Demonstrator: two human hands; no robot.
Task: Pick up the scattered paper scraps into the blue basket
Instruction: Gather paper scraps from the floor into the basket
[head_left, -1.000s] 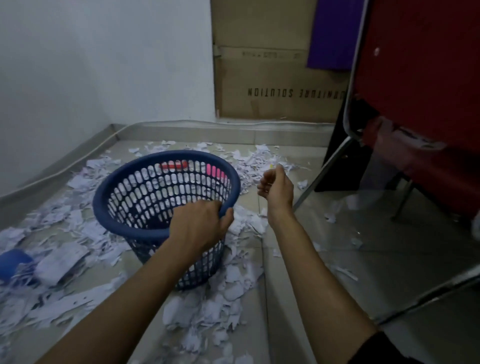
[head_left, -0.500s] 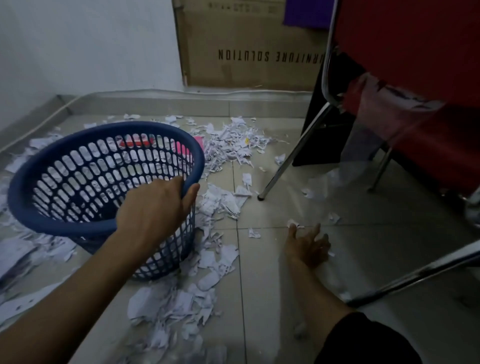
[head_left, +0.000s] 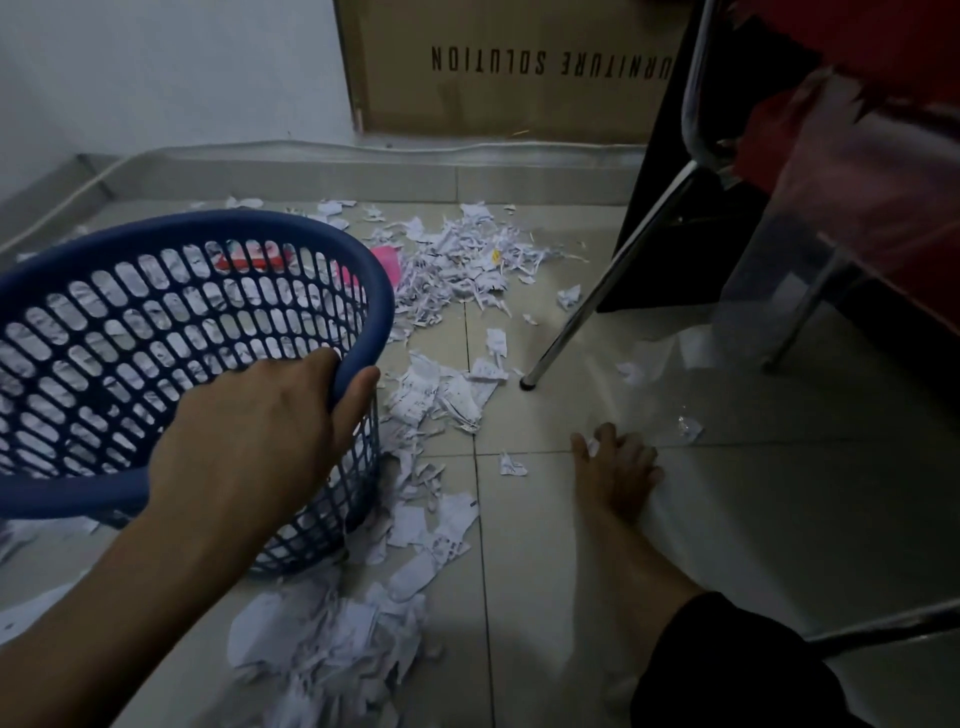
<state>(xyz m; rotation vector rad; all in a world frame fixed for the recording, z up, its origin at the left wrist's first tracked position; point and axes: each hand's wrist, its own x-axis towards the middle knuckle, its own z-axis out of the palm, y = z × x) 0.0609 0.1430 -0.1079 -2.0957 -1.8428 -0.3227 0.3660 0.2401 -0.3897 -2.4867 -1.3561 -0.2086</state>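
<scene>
The blue basket (head_left: 208, 223), a slotted plastic one, stands tilted on the tiled floor at the left. My left hand (head_left: 260, 436) grips its near rim, thumb outside and fingers over the edge. White paper scraps lie scattered around it: a dense pile (head_left: 457, 265) behind the basket, a cluster (head_left: 441, 395) to its right, and a heap (head_left: 322, 639) in front. My right hand (head_left: 618, 473) lies low on the floor with fingers stretched forward, touching a tiny scrap (head_left: 590, 445) at its fingertips. A single small scrap (head_left: 511, 464) lies just left of that hand.
A metal chair leg (head_left: 597, 291) slants down to the floor beyond my right hand, under a red chair seat (head_left: 857, 62). A cardboard box (head_left: 519, 78) leans on the back wall. A pink object (head_left: 387, 262) sits behind the basket. A crumpled clear bit (head_left: 688, 427) lies right of my fingers.
My right hand dropped from in front of me to the floor and now rests there near a tiny scrap. My left hand kept its grip while the basket tilted.
</scene>
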